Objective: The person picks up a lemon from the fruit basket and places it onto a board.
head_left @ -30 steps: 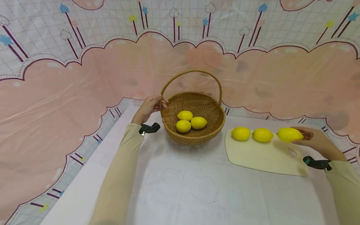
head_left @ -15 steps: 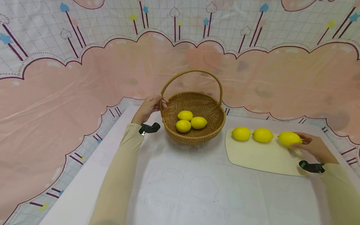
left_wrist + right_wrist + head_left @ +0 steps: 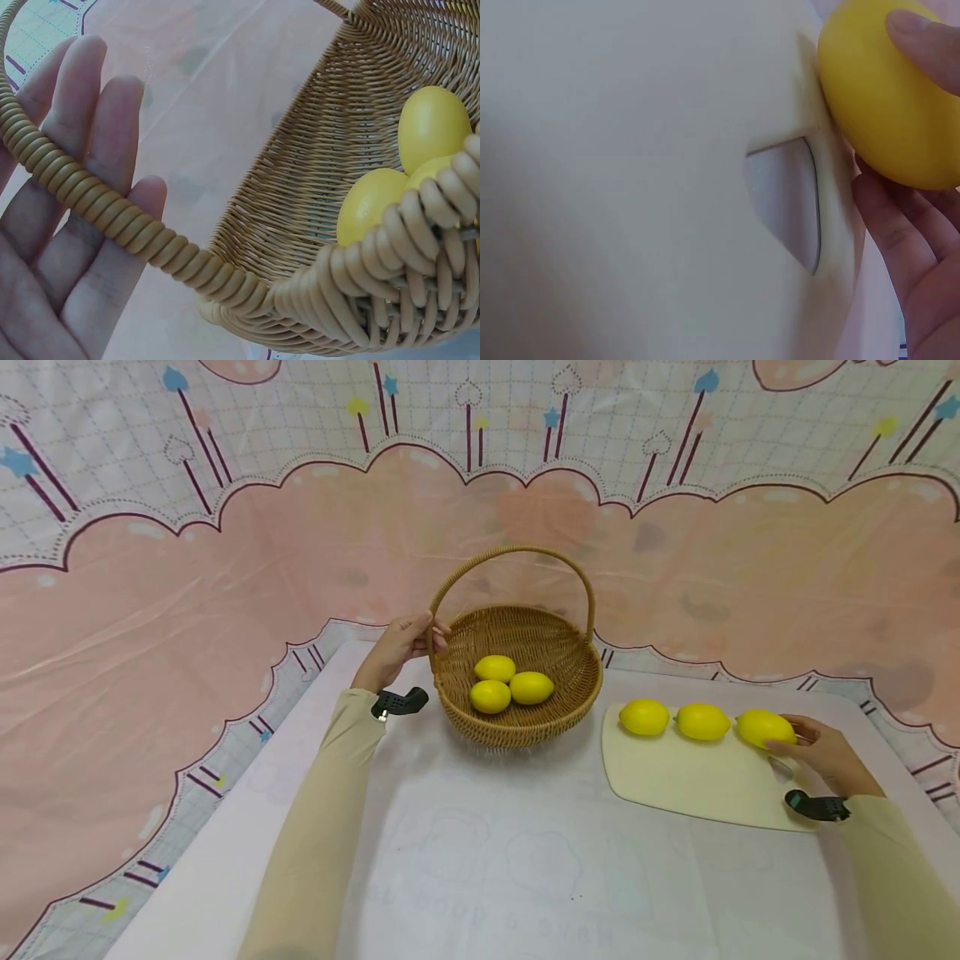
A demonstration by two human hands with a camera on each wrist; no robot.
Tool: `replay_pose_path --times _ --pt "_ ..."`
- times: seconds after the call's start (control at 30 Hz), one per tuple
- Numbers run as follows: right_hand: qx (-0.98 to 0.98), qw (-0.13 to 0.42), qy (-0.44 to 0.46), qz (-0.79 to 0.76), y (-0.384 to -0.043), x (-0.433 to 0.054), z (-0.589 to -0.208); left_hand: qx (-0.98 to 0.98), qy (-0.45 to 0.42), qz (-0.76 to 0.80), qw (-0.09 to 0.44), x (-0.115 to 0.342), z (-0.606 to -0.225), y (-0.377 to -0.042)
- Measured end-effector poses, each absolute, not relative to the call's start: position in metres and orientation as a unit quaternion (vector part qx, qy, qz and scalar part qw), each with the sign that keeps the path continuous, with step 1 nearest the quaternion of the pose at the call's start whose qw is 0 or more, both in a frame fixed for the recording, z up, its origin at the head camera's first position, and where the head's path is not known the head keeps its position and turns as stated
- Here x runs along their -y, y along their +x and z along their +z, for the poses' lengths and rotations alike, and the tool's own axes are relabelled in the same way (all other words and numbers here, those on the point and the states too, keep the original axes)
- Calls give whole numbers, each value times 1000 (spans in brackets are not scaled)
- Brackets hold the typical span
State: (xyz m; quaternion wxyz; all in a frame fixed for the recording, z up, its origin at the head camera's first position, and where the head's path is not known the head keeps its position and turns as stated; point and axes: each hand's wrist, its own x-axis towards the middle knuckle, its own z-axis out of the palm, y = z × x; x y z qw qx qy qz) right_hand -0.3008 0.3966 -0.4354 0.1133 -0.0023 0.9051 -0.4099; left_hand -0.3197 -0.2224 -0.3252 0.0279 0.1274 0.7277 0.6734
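Note:
My left hand [image 3: 392, 652] holds one side of the tall handle [image 3: 112, 214] of a brown wicker basket [image 3: 517, 733]; in the left wrist view its fingers [image 3: 114, 139] reach behind the handle. Three yellow lemons [image 3: 531, 688] lie grouped in the basket. At the right, my right hand [image 3: 828, 758] grips another lemon [image 3: 759, 727] at the far edge of a cream cutting board [image 3: 675, 777]. The right wrist view shows the thumb on top of this lemon and fingers beneath its side. Two more lemons, one in the middle [image 3: 702, 722] and one leftmost [image 3: 643, 717], sit in line with it.
The cutting board has a cut-out hole [image 3: 787, 202] near its right end. A white sheet covers the table [image 3: 480, 860]. Behind it hangs a pink patterned cloth [image 3: 300, 552]. The basket stands left of the board, near the back.
My right hand has lowered its lemon and moved it left, closer to the middle lemon on the board. My left hand and the basket stay in place.

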Motion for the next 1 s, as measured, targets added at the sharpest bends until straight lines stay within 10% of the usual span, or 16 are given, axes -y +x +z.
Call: replay_pose_path --times 1.0 --pt "-903 133 -14 -409 -301 -397 -432 -725 138 674 25 222 -325 -318"
